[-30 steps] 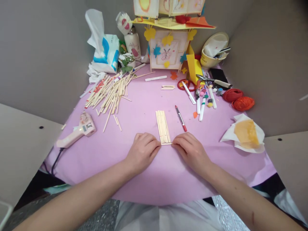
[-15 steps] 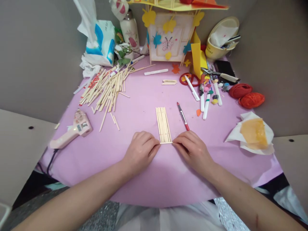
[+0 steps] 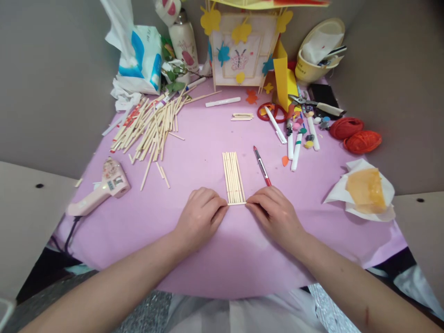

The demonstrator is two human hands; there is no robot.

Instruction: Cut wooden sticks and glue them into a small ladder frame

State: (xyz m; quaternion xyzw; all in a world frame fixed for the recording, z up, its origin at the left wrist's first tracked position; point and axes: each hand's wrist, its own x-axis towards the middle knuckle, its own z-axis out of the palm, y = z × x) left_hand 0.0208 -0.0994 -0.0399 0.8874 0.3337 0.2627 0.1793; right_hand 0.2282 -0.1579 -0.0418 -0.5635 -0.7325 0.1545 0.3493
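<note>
Well, the short stick (image 3: 236, 203) lies crosswise at the near end of a row of longer sticks (image 3: 233, 175), which rest side by side on the purple cloth (image 3: 236, 263); the left hand (image 3: 201, 215) pinches its left end between thumb and fingers, and the right hand (image 3: 277, 212) grips its right end likewise. Just beyond the right hand lies a red-ended pen (image 3: 262, 165), while a pink glue gun (image 3: 114, 182) sits off to the left
</note>
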